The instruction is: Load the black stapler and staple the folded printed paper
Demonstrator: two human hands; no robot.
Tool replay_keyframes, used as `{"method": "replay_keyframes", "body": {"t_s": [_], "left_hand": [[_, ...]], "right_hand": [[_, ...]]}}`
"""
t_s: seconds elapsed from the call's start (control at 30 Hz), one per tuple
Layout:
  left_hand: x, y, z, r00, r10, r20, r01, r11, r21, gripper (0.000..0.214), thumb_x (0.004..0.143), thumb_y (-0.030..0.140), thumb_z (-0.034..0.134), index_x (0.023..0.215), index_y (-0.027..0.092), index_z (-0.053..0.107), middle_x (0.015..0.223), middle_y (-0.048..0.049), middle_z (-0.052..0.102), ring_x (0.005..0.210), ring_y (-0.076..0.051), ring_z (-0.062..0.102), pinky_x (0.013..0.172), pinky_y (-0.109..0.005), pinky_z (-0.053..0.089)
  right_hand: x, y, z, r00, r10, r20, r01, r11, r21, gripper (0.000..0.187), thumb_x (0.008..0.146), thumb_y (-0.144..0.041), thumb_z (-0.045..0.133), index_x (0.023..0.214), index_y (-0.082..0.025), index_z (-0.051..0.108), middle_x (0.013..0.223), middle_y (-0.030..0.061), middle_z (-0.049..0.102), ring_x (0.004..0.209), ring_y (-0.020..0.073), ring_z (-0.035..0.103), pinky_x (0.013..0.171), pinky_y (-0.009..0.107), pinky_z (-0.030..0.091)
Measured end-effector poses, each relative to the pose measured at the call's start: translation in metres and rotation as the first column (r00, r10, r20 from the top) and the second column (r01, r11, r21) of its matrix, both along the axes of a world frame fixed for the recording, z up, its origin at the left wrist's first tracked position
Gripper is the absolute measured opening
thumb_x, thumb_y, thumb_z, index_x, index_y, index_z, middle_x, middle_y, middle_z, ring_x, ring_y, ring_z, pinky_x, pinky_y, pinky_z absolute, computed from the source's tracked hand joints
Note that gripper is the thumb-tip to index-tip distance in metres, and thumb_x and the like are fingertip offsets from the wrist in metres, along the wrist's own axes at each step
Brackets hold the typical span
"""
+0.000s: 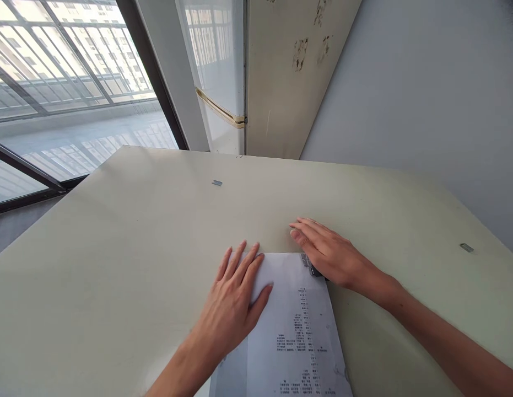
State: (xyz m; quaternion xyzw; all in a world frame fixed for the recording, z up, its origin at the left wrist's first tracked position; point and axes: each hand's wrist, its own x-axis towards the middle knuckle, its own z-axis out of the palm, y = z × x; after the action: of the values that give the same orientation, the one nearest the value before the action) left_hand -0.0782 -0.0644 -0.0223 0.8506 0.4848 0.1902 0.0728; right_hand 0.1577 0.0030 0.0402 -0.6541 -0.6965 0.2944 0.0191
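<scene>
Printed paper (289,309) lies on the table at the bottom centre, its lines of dark text towards the right side. My left hand (233,298) rests flat on its upper left part, fingers spread and the tips near the top edge. Over the paper's upper right corner is my right hand (326,248), fingers stretched out to the left and close together. Beneath its palm a small dark object (314,271), perhaps a stapler, shows in part; the rest is hidden. A short grey ridged strip (304,260) sits beside that object at the paper's top edge.
The pale table (136,264) fills the lower view. Small grey strips lie on it, one strip (217,182) at the back and another strip (466,247) at the right. Behind stand a fridge (281,99), a grey wall (425,94) and a glazed balcony door (74,82).
</scene>
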Motion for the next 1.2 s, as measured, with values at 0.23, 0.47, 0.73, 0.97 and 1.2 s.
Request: {"method": "replay_keyframes", "body": {"t_s": [0.23,0.47,0.73,0.97,1.2], "left_hand": [[0.0,0.0,0.001,1.0,0.001,0.017,-0.001,1.0,-0.002,0.052,0.106,0.04,0.052,0.155,0.023,0.043,0.165,-0.0092,0.044,0.158,-0.032,0.029,0.128,-0.06,0.031],[0.0,0.0,0.0,1.0,-0.006,-0.013,0.006,1.0,-0.015,0.055,0.106,0.041,0.053,0.156,0.021,0.041,0.167,-0.0087,0.041,0.159,-0.031,0.026,0.129,-0.059,0.031],[0.0,0.001,0.001,1.0,-0.005,0.018,0.006,1.0,-0.011,0.054,0.105,0.04,0.053,0.155,0.023,0.042,0.166,-0.0088,0.044,0.158,-0.031,0.028,0.128,-0.06,0.031],[-0.001,0.0,-0.001,1.0,-0.005,0.031,0.005,1.0,-0.007,0.055,0.106,0.039,0.053,0.157,0.025,0.04,0.166,-0.0084,0.042,0.158,-0.032,0.029,0.128,-0.061,0.031],[-0.001,0.001,-0.001,1.0,-0.007,0.014,0.007,1.0,-0.013,0.055,0.105,0.038,0.053,0.156,0.023,0.041,0.167,-0.0082,0.04,0.159,-0.031,0.028,0.129,-0.059,0.03]], "right_hand": [[0.002,0.001,-0.004,1.0,0.005,0.011,-0.005,1.0,0.015,0.07,0.107,-0.066,0.02,0.158,-0.028,0.049,0.171,-0.0008,0.036,0.161,0.0272,0.024,0.131,0.053,0.024],[-0.001,0.001,-0.004,1.0,0.006,0.011,-0.006,1.0,0.028,0.07,0.107,-0.066,0.02,0.157,-0.029,0.05,0.169,-0.0007,0.04,0.16,0.0281,0.026,0.13,0.053,0.026],[-0.002,0.0,-0.001,0.999,0.016,0.034,-0.017,0.999,0.028,0.071,0.107,-0.064,0.019,0.157,-0.025,0.05,0.17,-0.0001,0.039,0.16,0.0277,0.027,0.13,0.052,0.026],[-0.001,0.001,-0.006,0.998,0.022,0.053,-0.025,0.998,0.056,0.069,0.107,-0.064,0.019,0.156,-0.028,0.052,0.17,0.0003,0.039,0.16,0.0279,0.028,0.129,0.053,0.027],[-0.002,0.0,-0.014,0.994,0.052,0.096,-0.061,0.994,0.093,0.068,0.108,-0.063,0.018,0.155,-0.029,0.053,0.17,0.0026,0.038,0.159,0.028,0.03,0.128,0.054,0.029]]}}
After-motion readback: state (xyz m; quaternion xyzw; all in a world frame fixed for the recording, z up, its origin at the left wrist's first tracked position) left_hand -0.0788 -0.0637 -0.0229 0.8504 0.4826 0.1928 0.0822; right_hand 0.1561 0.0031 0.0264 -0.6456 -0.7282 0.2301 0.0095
